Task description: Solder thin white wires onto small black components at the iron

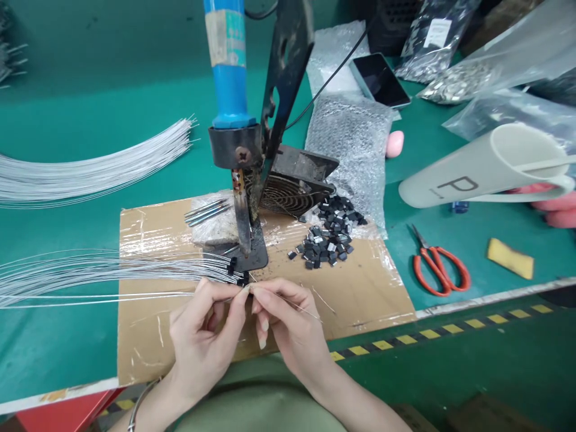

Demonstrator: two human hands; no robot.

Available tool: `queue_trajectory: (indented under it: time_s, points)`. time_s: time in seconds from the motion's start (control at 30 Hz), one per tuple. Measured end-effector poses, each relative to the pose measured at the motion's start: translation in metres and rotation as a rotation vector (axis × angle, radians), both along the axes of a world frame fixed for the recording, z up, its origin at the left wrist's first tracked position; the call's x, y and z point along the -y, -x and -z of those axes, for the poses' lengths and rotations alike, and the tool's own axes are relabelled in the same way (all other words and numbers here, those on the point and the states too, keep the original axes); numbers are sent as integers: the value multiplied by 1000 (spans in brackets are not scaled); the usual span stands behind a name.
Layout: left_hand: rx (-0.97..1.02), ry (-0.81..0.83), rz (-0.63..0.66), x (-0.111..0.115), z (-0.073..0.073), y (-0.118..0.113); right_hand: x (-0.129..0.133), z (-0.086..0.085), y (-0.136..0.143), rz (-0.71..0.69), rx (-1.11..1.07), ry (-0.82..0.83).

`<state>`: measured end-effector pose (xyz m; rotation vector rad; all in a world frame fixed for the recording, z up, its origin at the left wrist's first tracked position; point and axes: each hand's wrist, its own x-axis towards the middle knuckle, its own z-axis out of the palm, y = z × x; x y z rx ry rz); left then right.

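Note:
Both hands meet over the brown cardboard [360, 294], just below the tip of a blue-handled soldering iron [230, 84] that points down in a black stand. My left hand [207, 330] pinches the end of a white wire [157, 295] that runs in from the left. Thumb and fingers of my right hand [292, 324] are pressed together on a thin strand that sticks out to the lower right. Between the fingertips the join is too small to make out. Beside them lies a bundle of white wires [90, 270] with small black pieces [243, 278] at the ends.
Loose black parts [324, 240] are heaped near a dark fan [292, 192]. Another wire bundle [112, 159] lies at the upper left. To the right are red-handled scissors [438, 270], a yellow sponge [510, 258], a tipped white cup [486, 162], a phone [380, 81] and bubble wrap [348, 144].

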<state>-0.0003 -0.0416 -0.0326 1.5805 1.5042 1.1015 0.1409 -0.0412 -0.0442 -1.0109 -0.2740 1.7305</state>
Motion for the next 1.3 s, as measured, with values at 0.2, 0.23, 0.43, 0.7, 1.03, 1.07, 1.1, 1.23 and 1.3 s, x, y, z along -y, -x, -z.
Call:
queue_trajectory:
  time_s: [0.2,0.23,0.43,0.7,1.03,1.07,1.1,1.23,1.3]
  points:
    - [63,74,-36,1,-2,-4,4,4,4,-1,43,-33]
    - [75,94,-51,1,-3,-5,4,4,2,-19,69,-54]
    - [162,247,-179,-5,-14,-9,-10,9,-40,58,1028,-326]
    - [234,317,-181,-10,-20,-9,-23,27,-63,-18,1758,-499]
    - [247,282,-165,-17,-25,-8,-9,17,-56,173,1108,-252]
    - [245,275,-159,-17,-24,-7,-9,14,-54,183,1025,-233]
    - [239,265,-143,-17,-24,-7,-9,11,-53,189,958,-239]
    - [198,260,-108,-17,-25,-6,-12,-1,-47,168,776,-312]
    - [181,289,-142,-17,-27,-8,-13,-5,-42,144,708,-328]
